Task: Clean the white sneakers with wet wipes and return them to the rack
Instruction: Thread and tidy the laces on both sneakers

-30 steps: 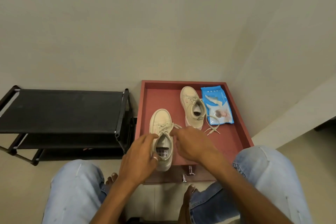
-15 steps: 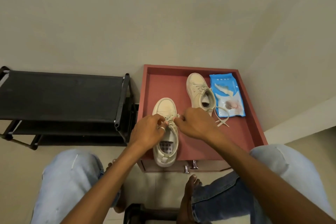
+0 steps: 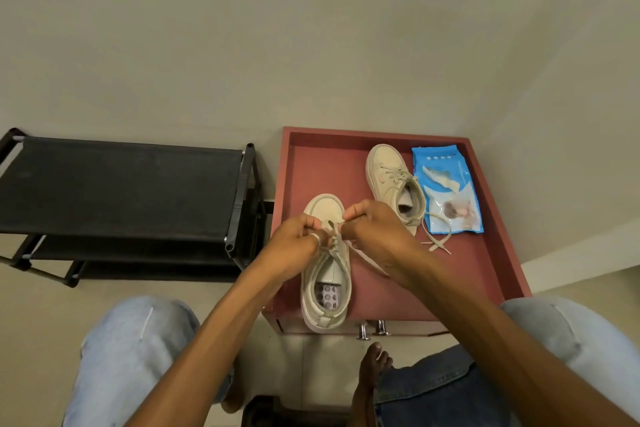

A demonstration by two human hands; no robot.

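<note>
Far left: black shoe rack (image 3: 117,184) against the wall, top shelf bare, lower tiers dark and hard to make out. Just beside its right post, a red tray-top cabinet (image 3: 498,253) with a raised rim.

On the tray, near sneaker (image 3: 325,291) lying toe toward the wall, heel overhanging the front edge above 2 metal knobs (image 3: 372,329). Directly over its laced front, left hand (image 3: 298,246), ring on 1 finger, fingers curled and pinched on the laces (image 3: 334,236); knuckles up, forearm running back down toward the left knee (image 3: 138,350). Opposite, touching close across the same laces, right hand (image 3: 377,232), fingertips pressed together on a lace strand, wrist bent slightly, forearm crossing the front right part of the tray. Both hands above the tongue, hiding most of the eyelets; open collar and patterned insole visible behind them. 1 loose lace end trailing on the tray under the right wrist.

Further right, second sneaker (image 3: 393,184) nearer the wall, angled a little, untouched, its laces spilling loose onto the tray toward the front. Just beside it, touching or nearly so, a blue pack of wet wipes (image 3: 446,184) lying flat by the right rim.

Below: pale jeans on both knees, bare toes (image 3: 375,357) on the floor in front of the cabinet.
</note>
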